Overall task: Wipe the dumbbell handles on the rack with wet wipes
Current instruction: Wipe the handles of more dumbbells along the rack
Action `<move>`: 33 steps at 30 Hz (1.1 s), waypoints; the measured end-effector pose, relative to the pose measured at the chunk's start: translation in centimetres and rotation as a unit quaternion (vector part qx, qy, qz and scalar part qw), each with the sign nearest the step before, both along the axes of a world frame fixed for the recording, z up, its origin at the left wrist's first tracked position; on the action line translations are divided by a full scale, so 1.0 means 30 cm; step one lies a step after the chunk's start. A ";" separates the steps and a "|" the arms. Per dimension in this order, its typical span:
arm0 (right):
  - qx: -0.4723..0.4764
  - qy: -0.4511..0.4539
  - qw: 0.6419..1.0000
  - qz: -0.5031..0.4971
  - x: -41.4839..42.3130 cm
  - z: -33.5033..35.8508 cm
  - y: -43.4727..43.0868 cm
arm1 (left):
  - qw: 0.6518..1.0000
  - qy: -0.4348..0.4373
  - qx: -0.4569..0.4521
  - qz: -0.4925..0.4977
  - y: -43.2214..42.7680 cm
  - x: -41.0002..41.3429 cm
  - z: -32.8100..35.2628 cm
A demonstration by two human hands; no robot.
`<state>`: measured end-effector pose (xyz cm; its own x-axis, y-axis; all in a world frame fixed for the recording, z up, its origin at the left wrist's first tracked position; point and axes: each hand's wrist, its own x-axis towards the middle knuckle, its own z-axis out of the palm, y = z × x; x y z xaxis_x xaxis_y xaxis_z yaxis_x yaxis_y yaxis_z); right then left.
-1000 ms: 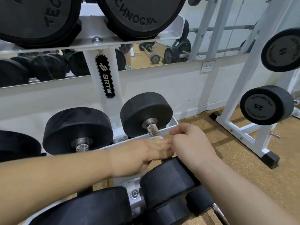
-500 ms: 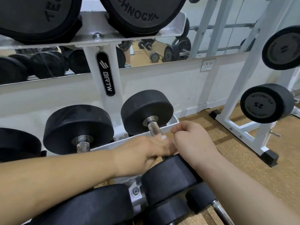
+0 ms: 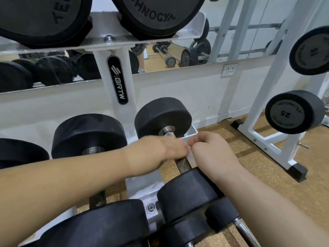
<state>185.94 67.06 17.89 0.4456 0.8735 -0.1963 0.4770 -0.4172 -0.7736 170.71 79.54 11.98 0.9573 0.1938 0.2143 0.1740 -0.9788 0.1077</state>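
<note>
Head view, the only one:

- Dumbbell handle lies on the middle tier of the white rack, long axis running from the far head toward the camera and a little right, to the near head
- Left hand lies across the handle's upper half, reaching in from the left. It is blurred, and I cannot tell whether its fingers wrap the bar
- Right hand sits just right of the handle with its fingers curled and its fingertips touching the left hand's. I cannot tell what, if anything, they pinch
- Wipe not made out, likely hidden under the two hands
- Bare knurled metal shows below the hands, and a short stub above near the far head
- Judgement: left hand is nearer the bar, so the next stroke has to run along the axis, down toward the near head

Holders:
- The middle tray takes the far heads of this dumbbell and of its left neighbour
- The top shelf carries two larger dumbbells
- A second rack on the right holds one marked 25
</note>
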 end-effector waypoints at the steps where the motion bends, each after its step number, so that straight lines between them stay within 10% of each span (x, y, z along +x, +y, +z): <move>1: 0.001 -0.004 1.000 0.003 -0.001 0.001 0.000 | 0.997 0.015 0.039 0.064 0.026 0.010 -0.003; 4: 0.002 0.003 1.000 -0.001 -0.005 0.000 0.000 | 0.994 0.077 -0.028 0.075 -0.018 0.021 -0.033; 7: 0.000 0.014 1.000 -0.004 0.002 -0.002 -0.001 | 0.986 -0.014 -0.166 -0.015 -0.130 -0.033 0.040; 9: 0.006 0.022 1.000 0.000 0.005 -0.005 -0.003 | 0.963 -0.076 -0.237 0.100 -0.139 -0.044 0.090; 13: 0.066 0.105 0.992 -0.005 0.012 -0.009 -0.009 | 0.778 -0.236 -0.458 0.360 -0.138 0.034 0.187; 19: 0.157 0.290 0.943 -0.041 0.052 -0.010 -0.039 | 0.557 -0.309 -0.690 0.343 -0.204 0.162 0.269; 27: 0.197 0.350 0.912 -0.079 0.098 -0.044 -0.037 | 0.645 -0.308 -0.630 0.304 -0.227 0.160 0.154; 33: 0.187 0.326 0.926 -0.044 0.099 -0.026 -0.008 | 0.592 -0.335 -0.669 0.299 -0.169 0.135 0.182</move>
<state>188.92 66.82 17.10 0.4113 0.9007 -0.1403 -0.1645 -0.0781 -0.9833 174.76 74.46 17.46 0.4188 0.8803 -0.2228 -0.0736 0.2774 0.9579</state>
